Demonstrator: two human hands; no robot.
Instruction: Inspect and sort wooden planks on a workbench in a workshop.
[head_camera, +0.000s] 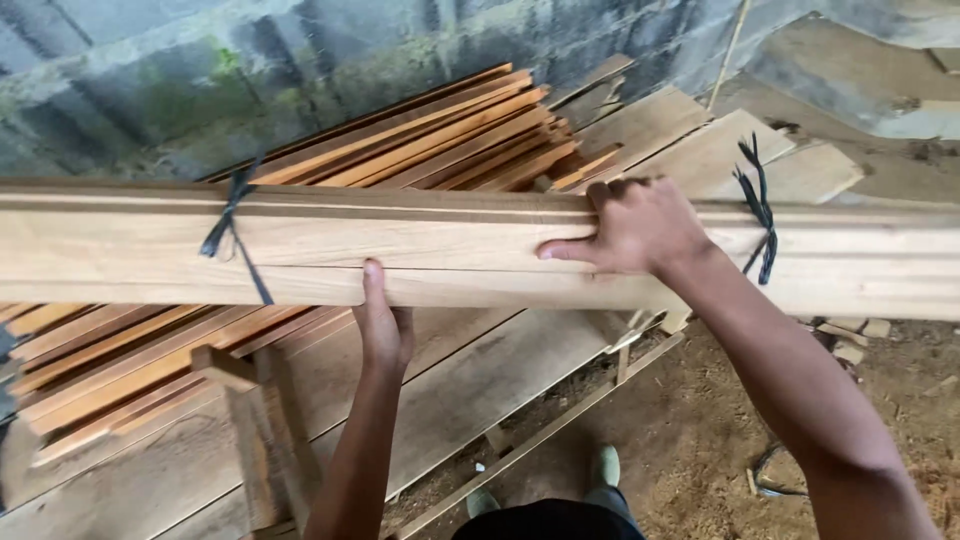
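The left hand (383, 325) is reaching up under a long bundle of pale boards (460, 245), fingers curling around its bottom edge. The right hand (632, 228) is lying spread flat on the bundle's top and side. Black ties (232, 225) are wrapping the bundle on both sides of the hands. Orange wooden strips (430, 140) are lying behind the hands.
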